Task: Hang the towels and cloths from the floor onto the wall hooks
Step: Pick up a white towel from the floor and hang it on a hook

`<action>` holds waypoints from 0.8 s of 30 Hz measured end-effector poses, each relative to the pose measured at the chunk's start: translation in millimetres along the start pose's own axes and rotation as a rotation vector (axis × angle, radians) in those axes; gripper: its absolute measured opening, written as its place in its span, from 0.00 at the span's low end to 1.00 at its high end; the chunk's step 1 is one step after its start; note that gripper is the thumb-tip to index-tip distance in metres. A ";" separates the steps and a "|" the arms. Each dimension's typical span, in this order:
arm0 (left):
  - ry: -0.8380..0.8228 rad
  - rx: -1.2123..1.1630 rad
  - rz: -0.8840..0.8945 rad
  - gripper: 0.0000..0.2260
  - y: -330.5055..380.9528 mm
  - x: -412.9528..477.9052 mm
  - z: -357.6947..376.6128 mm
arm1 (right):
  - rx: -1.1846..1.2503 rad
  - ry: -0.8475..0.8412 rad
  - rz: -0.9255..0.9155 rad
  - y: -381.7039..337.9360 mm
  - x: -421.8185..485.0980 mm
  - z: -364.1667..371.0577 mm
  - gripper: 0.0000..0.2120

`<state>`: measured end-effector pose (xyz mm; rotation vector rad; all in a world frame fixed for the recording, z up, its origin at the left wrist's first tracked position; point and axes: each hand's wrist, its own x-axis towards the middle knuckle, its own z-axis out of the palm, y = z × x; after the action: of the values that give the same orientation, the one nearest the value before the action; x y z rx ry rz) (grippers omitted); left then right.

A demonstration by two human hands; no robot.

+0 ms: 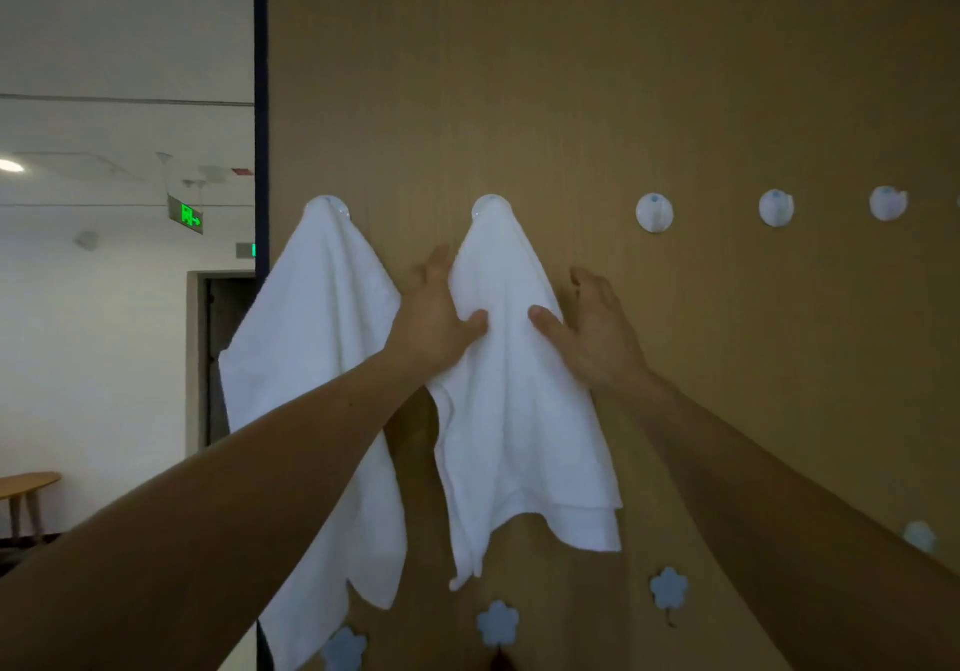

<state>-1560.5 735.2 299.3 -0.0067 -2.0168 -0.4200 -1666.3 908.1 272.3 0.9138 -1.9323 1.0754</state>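
Hanging from a round white hook (491, 205) just above the fingers, peaked at the top and falling well below both wrists: the held towel (514, 436), white. Gripped at its left edge by the left hand (434, 322), thumb laid on the front of the cloth, fingers (435, 262) reaching up beside and partly behind that edge. Gripped at its right edge by the right hand (597, 332), thumb likewise on the front, the other fingers reaching past the edge toward the brown wall (675, 72).

Left of the left fingers, just beside the held towel: a second towel (317, 358), also white, draped over its own round hook (327, 202) and touched by neither hand. Right of the right fingers, on the same level as the occupied hooks: three bare hooks (654, 213) in a row. Below both hands, near the towels' lower corners: pale blue flower-shaped hooks (497, 623).

Far left of the fingers, beyond the wall's edge: a lit green exit sign (189, 215) under a white ceiling and, lower down, the end of a wooden bench (28, 480).
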 end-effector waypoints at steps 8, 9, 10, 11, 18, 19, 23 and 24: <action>-0.324 0.141 0.071 0.34 -9.3 -33.6 -11.4 | -0.155 -0.199 0.249 -28.9 -31.3 18.6 0.22; -0.331 0.138 0.074 0.34 -11.1 -38.3 -13.6 | -0.168 -0.209 0.277 -32.6 -37.8 17.6 0.23; -0.328 0.142 0.073 0.35 -13.0 -43.6 -15.8 | -0.169 -0.207 0.299 -36.8 -46.2 16.0 0.25; -0.316 0.160 0.074 0.36 -15.0 -49.2 -17.0 | -0.166 -0.185 0.314 -40.9 -55.9 14.2 0.27; -0.215 0.378 0.272 0.36 -6.9 -98.4 -4.2 | -0.281 -0.150 0.405 -55.6 -146.7 -15.8 0.35; -0.215 0.379 0.284 0.35 -2.3 -107.0 0.0 | -0.301 -0.150 0.431 -55.5 -162.4 -23.9 0.35; -0.289 0.302 0.308 0.34 29.3 -151.7 25.9 | -0.410 -0.143 0.512 -53.4 -235.8 -67.9 0.32; -0.344 0.269 0.311 0.34 41.5 -164.5 32.8 | -0.441 -0.150 0.545 -52.8 -255.3 -81.6 0.32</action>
<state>-1503.9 812.8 155.6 -0.2380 -2.3469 0.0573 -1478.8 1018.0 106.7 0.2285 -2.4898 0.8187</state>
